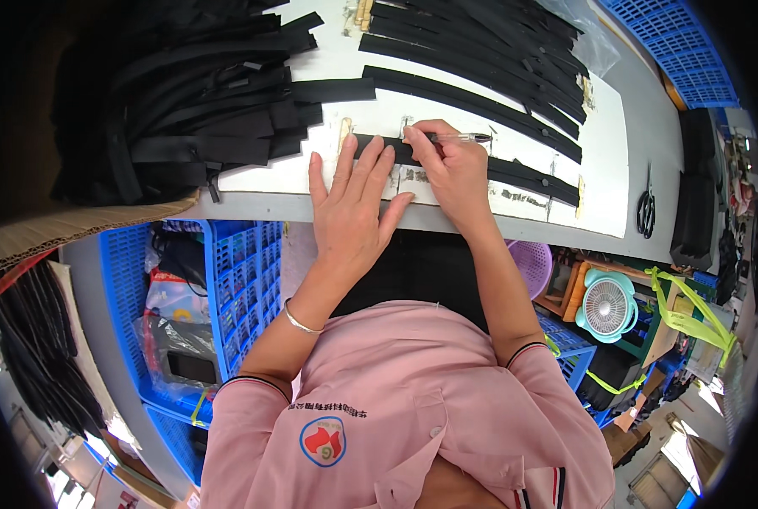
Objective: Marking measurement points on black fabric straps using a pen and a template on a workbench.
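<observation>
Across the white board (311,180) on the table lies a black fabric strip (527,177). My left hand (353,199) lies flat on its left end, fingers stretched and a little spread, pressing it against the board. My right hand (457,174) grips a pen (474,137) with a clear barrel, its back end pointing right. The pen's tip is hidden by my fingers, which are over the strip near the board's dark marks (413,176). Just beyond, a second black strip (481,108) runs parallel, with small round pieces near its right end.
A big heap of black strips (184,110) covers the table's left, beside a cardboard edge (99,229). More strips (481,42) lie at the back. Scissors (646,212) rest at the right. Blue baskets (243,280), a purple basket (530,265) and a small fan (608,307) sit below table level.
</observation>
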Demonstrator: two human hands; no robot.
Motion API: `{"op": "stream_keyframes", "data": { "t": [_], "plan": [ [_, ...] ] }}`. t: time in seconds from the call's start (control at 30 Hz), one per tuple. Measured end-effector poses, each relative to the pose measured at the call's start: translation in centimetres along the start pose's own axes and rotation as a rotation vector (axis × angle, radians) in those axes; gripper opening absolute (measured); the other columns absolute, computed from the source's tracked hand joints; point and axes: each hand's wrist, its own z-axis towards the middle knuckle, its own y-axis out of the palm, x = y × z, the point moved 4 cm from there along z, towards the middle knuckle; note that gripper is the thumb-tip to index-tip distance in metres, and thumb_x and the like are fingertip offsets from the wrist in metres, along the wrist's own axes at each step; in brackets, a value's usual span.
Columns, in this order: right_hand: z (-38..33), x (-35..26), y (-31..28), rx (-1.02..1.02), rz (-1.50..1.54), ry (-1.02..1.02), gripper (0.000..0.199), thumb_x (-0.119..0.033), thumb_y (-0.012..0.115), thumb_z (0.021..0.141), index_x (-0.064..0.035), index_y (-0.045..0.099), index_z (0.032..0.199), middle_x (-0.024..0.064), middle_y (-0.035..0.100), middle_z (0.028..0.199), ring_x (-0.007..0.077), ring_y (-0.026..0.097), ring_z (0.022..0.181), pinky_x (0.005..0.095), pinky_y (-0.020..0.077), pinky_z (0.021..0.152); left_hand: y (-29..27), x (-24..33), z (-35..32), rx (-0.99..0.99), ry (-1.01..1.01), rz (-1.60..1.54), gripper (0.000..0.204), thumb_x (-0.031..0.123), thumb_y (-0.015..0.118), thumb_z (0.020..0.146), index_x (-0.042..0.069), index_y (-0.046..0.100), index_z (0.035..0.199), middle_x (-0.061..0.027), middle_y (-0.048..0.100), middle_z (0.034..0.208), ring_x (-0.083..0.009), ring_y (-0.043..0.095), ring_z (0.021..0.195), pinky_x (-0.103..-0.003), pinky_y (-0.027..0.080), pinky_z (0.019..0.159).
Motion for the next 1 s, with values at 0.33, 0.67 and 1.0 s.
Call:
{"op": "stream_keyframes", "data": {
  "t": [0.33,0.67,1.0],
  "plan": [
    [-0.3,-0.2,-0.4,-0.030,0.065,0.082,0.022,-0.019,0.070,0.100,0.0013,0.077,0.102,0.0060,0.075,0.079,0.0059,0.063,0.067,0.0229,0.0471,0.060,0.2,-0.1,0.0,0.030,0.020,0.022,0.055,0.034,0.076,0.090,0.006,0.064,0.137,-0.0085,0.061,0.143,-0.0323,0.048,0.143,-0.061,0.019,0.121],
    [-0.6,-0.2,-0.5,-0.021,-0.047,-0.150,0.020,-0.017,0.071,0.096,0.0011,0.078,0.091,0.0072,0.072,0.070,0.0070,0.057,0.056,0.0251,0.0439,0.053,0.4,0.2,0.3,0.018,0.006,0.035,0.054,0.034,0.077,0.090,0.010,0.065,0.137,-0.0067,0.062,0.144,-0.0308,0.047,0.145,-0.059,0.018,0.123],
    [-3.0,3.3,-8.5,0.334,0.110,0.072,0.019,-0.016,0.070,0.098,0.0002,0.078,0.090,0.0003,0.070,0.067,0.0022,0.053,0.057,0.0234,0.0409,0.052,0.1,0.3,0.1,-0.030,0.015,0.034,0.053,0.027,0.075,0.094,0.009,0.061,0.142,-0.0096,0.059,0.149,-0.0332,0.042,0.149,-0.056,0.013,0.125]
  ]
}}
